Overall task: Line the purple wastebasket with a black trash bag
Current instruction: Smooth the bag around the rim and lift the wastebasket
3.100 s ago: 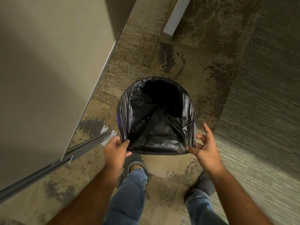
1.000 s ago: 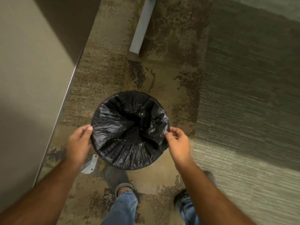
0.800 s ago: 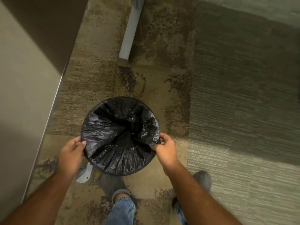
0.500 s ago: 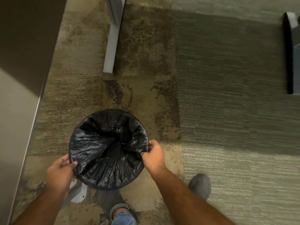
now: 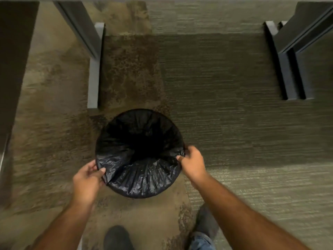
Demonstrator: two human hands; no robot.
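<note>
A round wastebasket stands on the carpet in front of my feet, fully covered by a black trash bag (image 5: 137, 174) that lines its inside and folds over its rim; no purple shows. My left hand (image 5: 87, 181) grips the bag-covered rim at the near left, thumb on top. My right hand (image 5: 191, 162) pinches the bag at the rim's right side. The bag's centre sinks into a dark hollow.
A grey desk leg and foot (image 5: 93, 69) stand just beyond the basket to the left. Dark desk legs (image 5: 288, 65) rise at the far right. A dark panel (image 5: 10, 69) runs along the left edge. My shoes (image 5: 117, 237) are right behind the basket.
The basket, held at its rim by both hands, has shifted right and away from the left panel, close to the grey desk leg. The view tilted up, showing more floor and the right desk legs.
</note>
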